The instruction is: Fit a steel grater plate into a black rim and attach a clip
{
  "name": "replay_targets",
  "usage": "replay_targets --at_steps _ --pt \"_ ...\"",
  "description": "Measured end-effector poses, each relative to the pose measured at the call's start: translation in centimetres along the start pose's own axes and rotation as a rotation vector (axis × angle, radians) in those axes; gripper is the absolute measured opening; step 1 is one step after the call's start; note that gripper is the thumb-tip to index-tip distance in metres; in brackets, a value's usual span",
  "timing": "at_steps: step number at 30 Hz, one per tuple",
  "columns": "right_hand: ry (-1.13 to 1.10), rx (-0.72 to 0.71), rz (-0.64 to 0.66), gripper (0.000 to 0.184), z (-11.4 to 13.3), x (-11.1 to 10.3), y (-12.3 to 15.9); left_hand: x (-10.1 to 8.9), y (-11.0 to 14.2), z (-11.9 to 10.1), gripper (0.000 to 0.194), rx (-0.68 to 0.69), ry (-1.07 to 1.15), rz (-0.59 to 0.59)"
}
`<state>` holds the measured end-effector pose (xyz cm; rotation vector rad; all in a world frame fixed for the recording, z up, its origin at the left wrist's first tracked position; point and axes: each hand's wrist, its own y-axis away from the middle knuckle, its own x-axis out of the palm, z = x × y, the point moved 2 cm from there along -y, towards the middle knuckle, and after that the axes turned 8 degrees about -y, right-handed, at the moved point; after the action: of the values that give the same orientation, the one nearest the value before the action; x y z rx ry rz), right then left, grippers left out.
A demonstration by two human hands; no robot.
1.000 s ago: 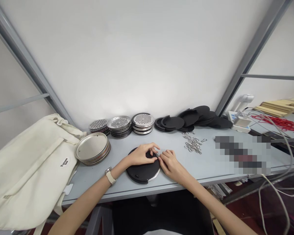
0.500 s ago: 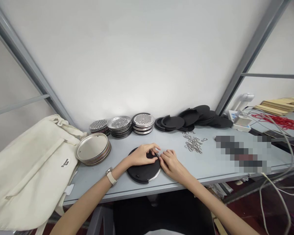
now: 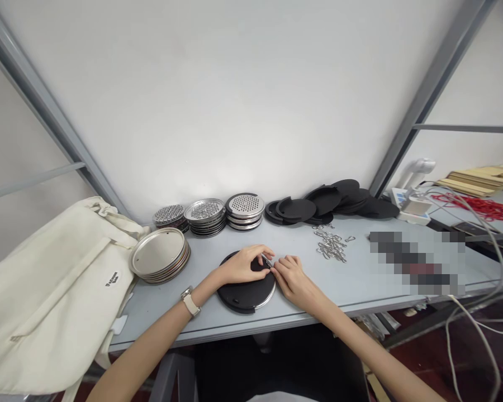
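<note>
A round black disc with a silver rim (image 3: 246, 291) lies flat on the grey table (image 3: 352, 282) in front of me. My left hand (image 3: 243, 264) rests on the disc's far edge, fingers curled and pinching. My right hand (image 3: 291, 274) meets it at the disc's right edge, its fingertips pinched on a small metal clip (image 3: 267, 261). Both hands touch the clip where it joins the disc.
A stack of plain metal lids (image 3: 159, 254) sits at the left, three stacks of perforated metal discs (image 3: 209, 215) behind. Black discs (image 3: 331, 202) are piled at the back right, with loose metal clips (image 3: 331, 244) near them. A cream cloth bag (image 3: 46, 296) lies at far left; cables hang at right.
Almost nothing moves: both hands stay on the clip at the disc's edge, with only slight finger shifts.
</note>
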<state>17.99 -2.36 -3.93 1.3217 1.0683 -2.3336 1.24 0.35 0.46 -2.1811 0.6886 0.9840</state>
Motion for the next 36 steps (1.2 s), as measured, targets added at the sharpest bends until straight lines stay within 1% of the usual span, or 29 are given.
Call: replay_targets --at_steps 3,8,24,36 --pt "-0.011 0.006 0.008 0.024 0.06 -0.12 0.01 -0.02 -0.04 0.06 0.034 -0.016 -0.014 0.005" --pt "-0.019 0.007 -0.013 0.024 0.19 -0.30 0.00 0.04 -0.09 0.23 0.032 -0.052 0.032 0.029" --pt "0.001 0.028 -0.015 0.025 0.15 -0.06 -0.08 0.11 -0.06 0.46 0.030 -0.095 0.094 0.017" --pt "0.003 0.042 -0.045 0.027 0.25 -0.17 -0.06 0.22 -0.09 0.68 0.031 -0.122 0.156 0.016"
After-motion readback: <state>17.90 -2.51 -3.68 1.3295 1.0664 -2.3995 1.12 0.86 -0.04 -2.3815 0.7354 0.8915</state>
